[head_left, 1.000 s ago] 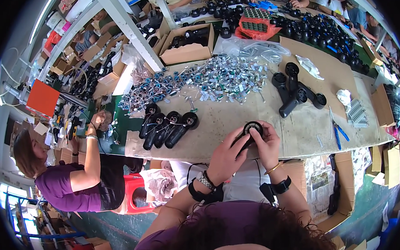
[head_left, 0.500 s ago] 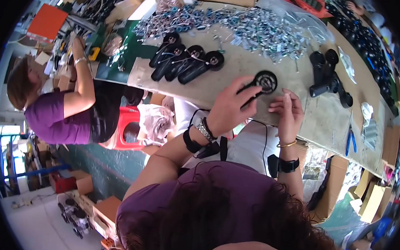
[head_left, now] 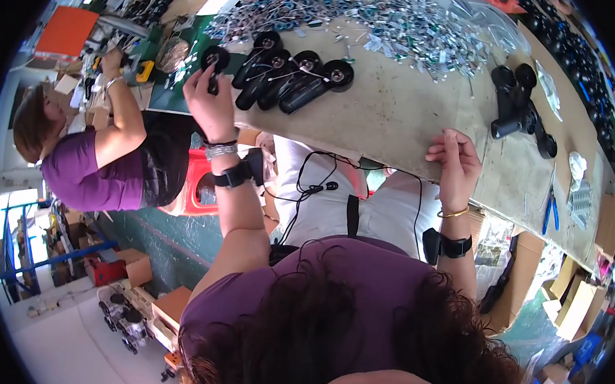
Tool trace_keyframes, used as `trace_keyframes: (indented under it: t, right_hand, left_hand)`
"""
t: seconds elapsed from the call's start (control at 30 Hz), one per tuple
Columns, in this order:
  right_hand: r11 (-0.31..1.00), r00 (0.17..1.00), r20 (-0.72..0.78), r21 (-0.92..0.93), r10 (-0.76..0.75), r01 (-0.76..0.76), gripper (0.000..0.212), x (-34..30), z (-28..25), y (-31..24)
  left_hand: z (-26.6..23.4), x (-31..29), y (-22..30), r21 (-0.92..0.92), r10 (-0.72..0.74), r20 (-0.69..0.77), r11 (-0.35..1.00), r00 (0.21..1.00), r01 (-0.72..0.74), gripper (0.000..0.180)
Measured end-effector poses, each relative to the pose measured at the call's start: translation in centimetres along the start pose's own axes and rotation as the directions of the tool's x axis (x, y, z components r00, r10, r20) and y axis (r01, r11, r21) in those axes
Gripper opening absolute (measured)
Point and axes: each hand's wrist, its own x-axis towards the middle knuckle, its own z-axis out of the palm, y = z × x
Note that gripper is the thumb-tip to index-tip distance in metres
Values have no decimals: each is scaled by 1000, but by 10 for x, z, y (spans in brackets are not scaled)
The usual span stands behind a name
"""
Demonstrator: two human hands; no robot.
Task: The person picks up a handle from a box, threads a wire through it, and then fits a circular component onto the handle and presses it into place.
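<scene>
My left hand [head_left: 211,107] is stretched out to the far left of the table, its fingers closed on a black round-headed handle [head_left: 216,56]. Just right of it lies a row of several similar black handles [head_left: 304,87], with thin pale wires across their round heads. My right hand [head_left: 456,165] hovers by the table's near edge on the right, fingers loosely curled and apart, with nothing visible in them. Beyond that hand, more black round-headed parts [head_left: 517,109] lie in a small group on the right of the table.
A wide heap of small wired circuit parts [head_left: 413,41] covers the table's [head_left: 388,120] far side. Blue-handled pliers [head_left: 551,210] lie at the right. A co-worker in a purple top [head_left: 97,163] works at the left, near a red stool [head_left: 200,183]. Black cables [head_left: 315,187] hang across my lap.
My left hand has carried the black handle from the table's middle to the far left, beyond the row. My right hand has stayed near the front edge.
</scene>
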Motion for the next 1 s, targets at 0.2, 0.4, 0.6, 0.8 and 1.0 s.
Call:
trace_keyframes:
  t: [0.2, 0.4, 0.6, 0.8, 1.0]
  right_hand:
    - [993, 998, -8, 100, 65, -64, 18, 6, 4, -2]
    - [988, 990, -54, -86, 128, -132, 20, 22, -27, -31]
    - [558, 937, -197, -830, -288, -3, 66, 66, -82, -47]
    - [186, 942, -223, -966, -252, -179, 112, 97, -87, -53]
    - [291, 931, -257, -940, -258, -178, 106, 105, -110, -33]
  left_hand:
    - [19, -14, -86, 60, -90, 235, 995, 968, 78, 30]
    - [19, -12, -63, 3, -36, 235, 999, 971, 36, 31]
    - [-22, 9, 21, 110, 136, -53, 985, 989, -130, 25]
    - [-22, -8, 120, -283, 193, 58, 944, 979, -169, 20]
    - [-2, -49, 184, -534, 315, 255, 834, 914, -138, 22]
